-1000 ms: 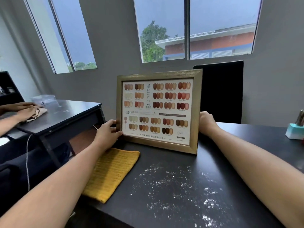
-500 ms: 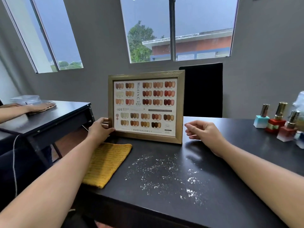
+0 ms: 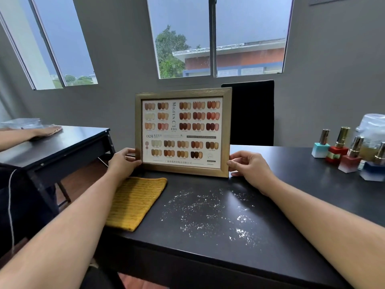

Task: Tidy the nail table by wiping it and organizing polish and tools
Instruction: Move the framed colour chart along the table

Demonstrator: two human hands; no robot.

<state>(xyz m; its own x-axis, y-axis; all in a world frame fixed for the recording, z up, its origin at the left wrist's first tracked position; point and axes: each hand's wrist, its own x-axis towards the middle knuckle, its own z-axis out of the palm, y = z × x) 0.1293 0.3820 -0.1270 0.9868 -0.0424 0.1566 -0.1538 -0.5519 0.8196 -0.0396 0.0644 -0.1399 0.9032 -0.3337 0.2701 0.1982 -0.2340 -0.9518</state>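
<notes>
Framed colour chart stands upright on its lower edge near the counter's far left corner. The left hand and right hand each pinch a lower side of the frame. Released carelessly, it could topple over the left edge. A yellow cloth along that edge might get nudged off, and white dust could smear.

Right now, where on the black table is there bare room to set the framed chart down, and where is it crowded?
Bare: the black table between the right hand, gripping the framed chart, and the polish bottles, back to the chair. Crowded: bottles cluster at the right end; white powder covers the front centre; the yellow cloth fills the front left.
</notes>
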